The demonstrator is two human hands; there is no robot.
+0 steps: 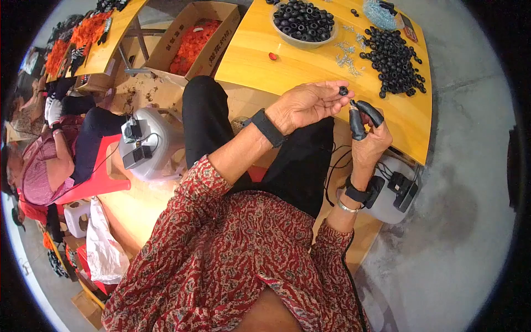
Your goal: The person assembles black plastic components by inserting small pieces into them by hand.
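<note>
My left hand (310, 105) is raised over the table's front edge, palm turned up. Between its fingertips sits a small black ring-shaped piece (343, 91). Close beside it on the right is my right hand (369, 138), with black covers on its thumb and index finger. Those two fingertips pinch together near the black piece; whatever is between them is too small to make out. Beyond the hands, loose black pieces (394, 63) lie heaped on the yellow table (249, 50). Small clear or silvery bits (347, 58) are scattered to the left of that heap.
A bowl (304, 43) full of similar black pieces stands at the back, near a red bit (272, 56). A bluish clear bag (380, 15) lies far right. Left are a cardboard box (213, 52) with orange pieces, a plastic jug (160, 146) and a seated co-worker (55, 149).
</note>
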